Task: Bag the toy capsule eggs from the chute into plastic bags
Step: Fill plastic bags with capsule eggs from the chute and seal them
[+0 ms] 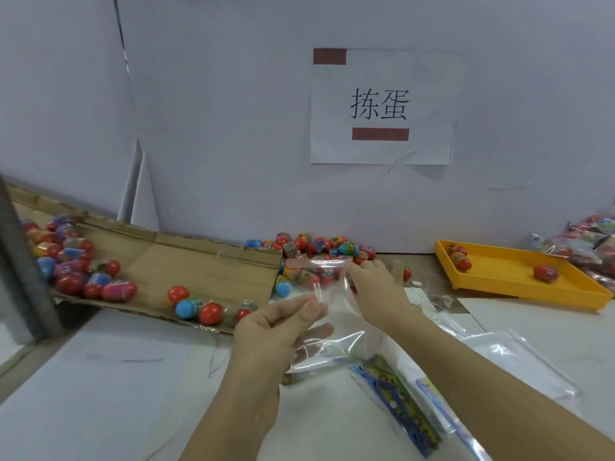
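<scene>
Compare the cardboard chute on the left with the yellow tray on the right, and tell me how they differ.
The cardboard chute is brown, creased and nearly flat; the yellow tray looks like moulded plastic, with a raised rim and a dotted floor. The chute carries many eggs, clustered at its left end and along its near edge; the tray holds only a few. Both are open-topped and hold the same kind of eggs.

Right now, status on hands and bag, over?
Left hand pinches clear plastic bag, looks empty. Right hand at its mouth, grip unclear. Capsule eggs piled behind; nothing blocking.
</scene>
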`<action>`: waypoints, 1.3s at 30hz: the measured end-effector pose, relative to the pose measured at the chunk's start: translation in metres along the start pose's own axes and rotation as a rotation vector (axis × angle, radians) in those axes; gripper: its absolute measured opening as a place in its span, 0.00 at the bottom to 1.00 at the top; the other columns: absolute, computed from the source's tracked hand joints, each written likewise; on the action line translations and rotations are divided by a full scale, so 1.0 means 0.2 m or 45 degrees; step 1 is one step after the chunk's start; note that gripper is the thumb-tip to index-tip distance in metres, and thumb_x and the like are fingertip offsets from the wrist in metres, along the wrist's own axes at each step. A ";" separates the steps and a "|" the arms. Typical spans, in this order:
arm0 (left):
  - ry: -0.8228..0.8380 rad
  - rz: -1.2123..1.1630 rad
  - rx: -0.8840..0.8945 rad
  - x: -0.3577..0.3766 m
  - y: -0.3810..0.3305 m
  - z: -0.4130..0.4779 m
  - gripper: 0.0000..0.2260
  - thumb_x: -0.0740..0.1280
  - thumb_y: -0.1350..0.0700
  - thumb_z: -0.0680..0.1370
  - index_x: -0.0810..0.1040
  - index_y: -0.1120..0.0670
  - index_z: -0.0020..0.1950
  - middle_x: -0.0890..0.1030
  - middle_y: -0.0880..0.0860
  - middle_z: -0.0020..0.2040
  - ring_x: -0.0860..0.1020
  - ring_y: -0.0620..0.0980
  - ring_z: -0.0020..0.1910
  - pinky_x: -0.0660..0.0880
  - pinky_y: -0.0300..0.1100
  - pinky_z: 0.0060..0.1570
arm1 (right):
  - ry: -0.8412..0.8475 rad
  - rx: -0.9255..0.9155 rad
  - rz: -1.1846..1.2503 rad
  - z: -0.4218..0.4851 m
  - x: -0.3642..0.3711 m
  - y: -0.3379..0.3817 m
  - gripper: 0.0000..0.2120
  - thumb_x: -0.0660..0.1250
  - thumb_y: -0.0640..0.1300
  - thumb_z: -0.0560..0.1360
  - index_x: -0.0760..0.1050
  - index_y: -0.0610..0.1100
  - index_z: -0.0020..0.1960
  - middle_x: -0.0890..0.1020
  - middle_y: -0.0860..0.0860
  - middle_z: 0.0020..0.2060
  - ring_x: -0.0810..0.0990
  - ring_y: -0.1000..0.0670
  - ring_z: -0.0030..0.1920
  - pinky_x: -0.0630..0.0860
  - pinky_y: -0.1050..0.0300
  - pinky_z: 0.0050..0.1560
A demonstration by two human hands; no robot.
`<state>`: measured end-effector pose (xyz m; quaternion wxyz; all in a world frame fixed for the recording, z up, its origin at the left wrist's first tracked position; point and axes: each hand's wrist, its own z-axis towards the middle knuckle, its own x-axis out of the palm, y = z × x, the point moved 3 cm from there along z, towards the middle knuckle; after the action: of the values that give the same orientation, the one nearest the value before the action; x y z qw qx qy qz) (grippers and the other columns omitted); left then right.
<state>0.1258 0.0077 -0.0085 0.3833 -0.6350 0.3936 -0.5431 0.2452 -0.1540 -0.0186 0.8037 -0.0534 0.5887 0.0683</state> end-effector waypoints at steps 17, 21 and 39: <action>-0.243 0.595 0.731 0.03 -0.02 -0.09 0.09 0.76 0.55 0.70 0.82 0.41 0.35 0.83 0.38 0.37 0.82 0.37 0.40 0.75 0.29 0.36 | -0.248 -0.030 2.437 -0.48 -0.45 -0.06 0.18 0.65 0.36 0.67 0.81 0.48 0.55 0.84 0.46 0.43 0.81 0.48 0.39 0.79 0.58 0.40; -0.467 1.186 1.307 0.06 -0.05 -0.17 0.05 0.76 0.55 0.72 0.83 0.45 0.44 0.80 0.34 0.35 0.77 0.39 0.34 0.67 0.26 0.32 | -0.098 -0.048 2.540 -0.49 -0.46 -0.01 0.15 0.57 0.42 0.74 0.76 0.40 0.57 0.82 0.44 0.40 0.82 0.45 0.38 0.79 0.53 0.36; -0.104 1.602 1.484 0.10 -0.03 -0.19 0.13 0.73 0.42 0.70 0.85 0.51 0.44 0.85 0.48 0.52 0.83 0.49 0.52 0.77 0.52 0.54 | 0.215 0.407 1.907 -0.49 -0.31 -0.03 0.02 0.72 0.41 0.71 0.83 0.43 0.40 0.76 0.49 0.28 0.76 0.53 0.27 0.74 0.59 0.25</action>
<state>0.0912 -0.0113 0.0093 0.8921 -0.0193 0.3167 -0.3218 0.1350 -0.1789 0.0109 0.4934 0.4713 0.5297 0.5039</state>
